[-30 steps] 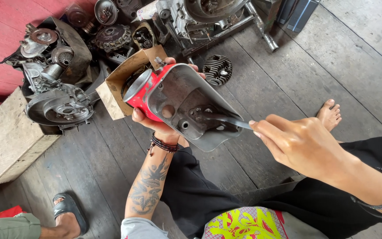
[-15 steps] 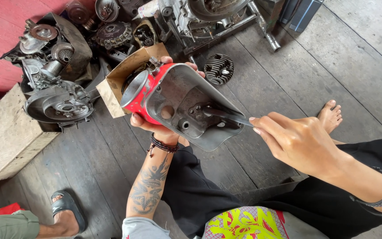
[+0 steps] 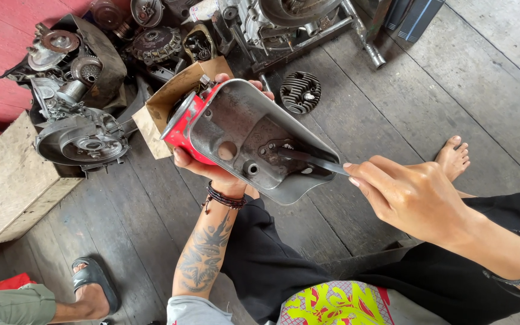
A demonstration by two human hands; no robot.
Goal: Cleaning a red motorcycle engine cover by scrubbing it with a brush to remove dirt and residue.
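Observation:
My left hand grips a red metal housing from below, its grey hollow inside turned up towards me. Fingertips curl over its far rim. My right hand holds a thin flat metal tool whose tip rests inside the housing, near a rusty bracket with small holes. The housing hangs above the wooden floor, in front of my knees.
Several greasy engine parts lie on the floor at the upper left, with an open cardboard box and a finned cylinder head. A wooden block sits at left. My bare foot rests at right. Another person's sandalled foot shows at bottom left.
The housing has tilted slightly and the tool tip has shifted a little inside it. Both hands keep their grip.

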